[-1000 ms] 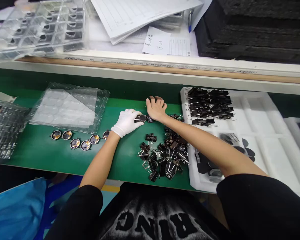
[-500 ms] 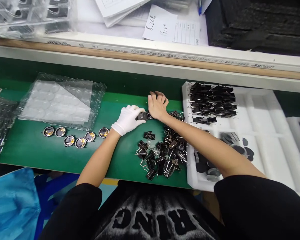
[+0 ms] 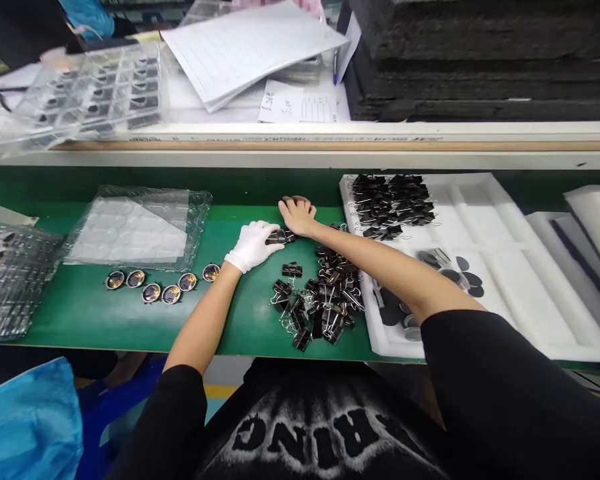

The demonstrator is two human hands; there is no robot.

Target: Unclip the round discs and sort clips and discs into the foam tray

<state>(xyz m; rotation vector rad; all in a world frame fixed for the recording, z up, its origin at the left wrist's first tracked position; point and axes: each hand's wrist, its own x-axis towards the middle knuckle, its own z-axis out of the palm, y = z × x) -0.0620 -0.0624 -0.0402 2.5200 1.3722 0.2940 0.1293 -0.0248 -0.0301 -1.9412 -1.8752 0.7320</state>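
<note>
My left hand [image 3: 254, 245], in a white glove, is closed around black binder clips [image 3: 281, 237] at the middle of the green bench. Close by on the right is my bare right hand [image 3: 299, 215], its fingers bent. Whatever lies under its palm is hidden, and a dark rounded edge shows behind its fingertips. Below both hands spreads a loose pile of black binder clips [image 3: 325, 300] with silver handles. One single clip [image 3: 292, 269] lies just above the pile's left side. Several round, metal-rimmed pieces with dark and gold faces [image 3: 171, 294] lie left of my gloved hand.
A clear plastic tray [image 3: 200, 207] with a white sheet lies at the back left. On the right, a white foam tray [image 3: 515, 327] bears rows of binder clips and dark discs [image 3: 467, 281]. Clear trays are stacked far left [image 3: 15, 293]. A shelf edge [image 3: 300, 160] crosses behind.
The camera view has tilted up and levelled, showing more of the shelf. Both hands stay close together at nearly the same place on the bench, the left still holding binder clips.
</note>
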